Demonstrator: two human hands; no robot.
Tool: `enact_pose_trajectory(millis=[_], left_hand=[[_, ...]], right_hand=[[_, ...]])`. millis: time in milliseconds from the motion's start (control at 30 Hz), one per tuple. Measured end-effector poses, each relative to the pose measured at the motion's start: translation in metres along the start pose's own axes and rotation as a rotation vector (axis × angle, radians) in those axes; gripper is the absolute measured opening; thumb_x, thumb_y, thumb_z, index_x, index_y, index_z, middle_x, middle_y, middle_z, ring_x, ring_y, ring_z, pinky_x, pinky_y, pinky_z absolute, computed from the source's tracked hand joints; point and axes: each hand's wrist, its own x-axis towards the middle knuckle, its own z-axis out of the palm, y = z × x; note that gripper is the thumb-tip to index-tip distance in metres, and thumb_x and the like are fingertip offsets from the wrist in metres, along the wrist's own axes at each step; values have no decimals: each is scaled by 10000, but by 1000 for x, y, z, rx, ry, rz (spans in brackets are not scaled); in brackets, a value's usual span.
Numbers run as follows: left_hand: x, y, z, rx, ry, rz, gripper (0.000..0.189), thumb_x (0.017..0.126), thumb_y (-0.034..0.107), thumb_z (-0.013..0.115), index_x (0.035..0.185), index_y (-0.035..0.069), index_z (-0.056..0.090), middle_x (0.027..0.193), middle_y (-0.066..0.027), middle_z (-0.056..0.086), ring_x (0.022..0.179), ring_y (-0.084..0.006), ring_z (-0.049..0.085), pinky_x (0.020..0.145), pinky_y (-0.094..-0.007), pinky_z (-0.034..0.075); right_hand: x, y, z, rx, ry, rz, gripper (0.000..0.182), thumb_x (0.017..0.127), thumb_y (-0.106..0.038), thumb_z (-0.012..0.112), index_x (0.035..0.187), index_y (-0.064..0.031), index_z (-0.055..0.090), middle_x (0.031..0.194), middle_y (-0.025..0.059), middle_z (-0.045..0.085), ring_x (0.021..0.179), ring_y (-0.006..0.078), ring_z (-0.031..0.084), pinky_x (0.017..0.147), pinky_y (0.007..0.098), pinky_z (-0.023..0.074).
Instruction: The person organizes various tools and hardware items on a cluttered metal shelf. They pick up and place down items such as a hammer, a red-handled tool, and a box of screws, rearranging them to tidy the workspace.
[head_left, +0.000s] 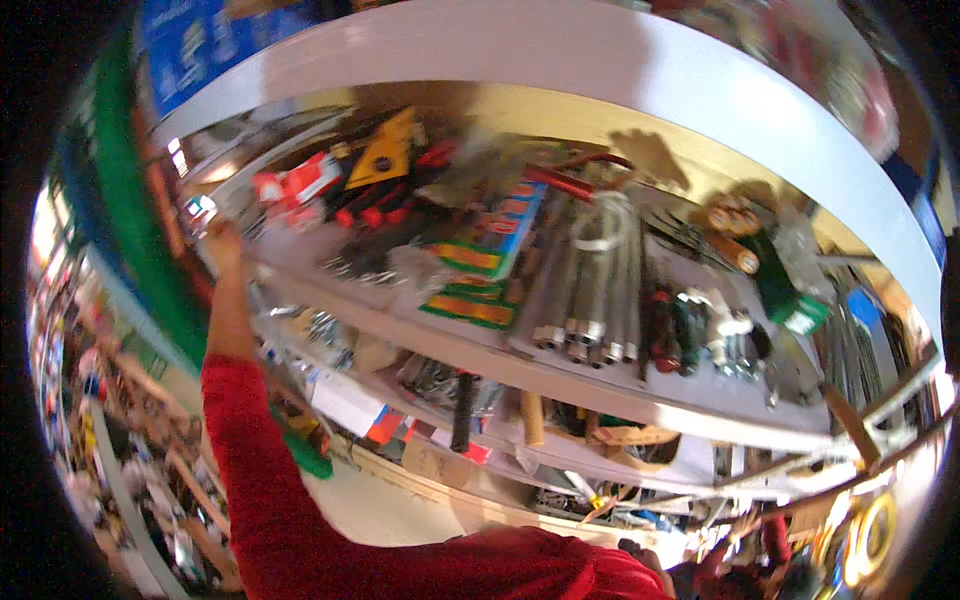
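My left hand (223, 241), below a red sleeve, reaches up to the left end of a white shelf (465, 334). A small shiny package (201, 210) is at its fingertips; blur hides whether the fingers grip it. Just right of the hand lie a red and white packet (298, 184) and a yellow triangular piece (386, 154). Farther along are blue and green printed packs (480, 277), a row of metal tubes (592, 300) and a red-handled tool (574, 176). My right hand is out of view.
Another white shelf (465, 45) runs overhead. Wooden-handled tools (731, 225) lie at the right. Lower shelves hold a black handle (463, 412), a wooden handle (532, 420) and boxes (345, 397). A green panel (124, 165) borders the left; wooden poles (847, 427) cross the lower right.
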Motion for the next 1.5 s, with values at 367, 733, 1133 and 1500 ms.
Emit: enact_pose_trajectory(millis=[367, 733, 1133, 1500], left_hand=[[-235, 268, -87, -1030, -221, -281, 433, 911, 229, 576, 1272, 25, 449, 1122, -90, 561, 985, -143, 492, 812, -304, 391], [-429, 435, -37, -526, -2199, -44, 536, 832, 281, 692, 1254, 12, 502, 1088, -113, 588, 963, -190, 573, 842, -332, 467], [-557, 505, 39, -238, -2288, 411, 547, 843, 244, 663, 1311, 38, 469, 1201, -155, 570, 1071, -228, 561, 879, -349, 462], [-611, 517, 121, -341, -1905, 586, 571, 822, 213, 676, 1300, -7, 455, 1295, -194, 480, 1197, -295, 471, 1009, -363, 372]], right_hand=[[-38, 42, -18, -39, 143, 156, 295, 891, -293, 486, 924, -49, 648, 914, 197, 654, 886, 356, 638, 758, 438, 495], [-93, -15, -75, 864, 602, -124, 281, 935, -227, 501, 1034, 18, 595, 909, 175, 649, 829, 285, 595, 780, 372, 469], [-144, 50, -60, 1946, 487, -215, 402, 962, -316, 496, 1209, -3, 547, 1119, 75, 625, 959, 198, 597, 840, 329, 479], [-170, 56, -33, 1993, 497, -104, 387, 826, -22, 471, 1208, -39, 534, 1004, 71, 639, 855, 211, 628, 772, 347, 517]])
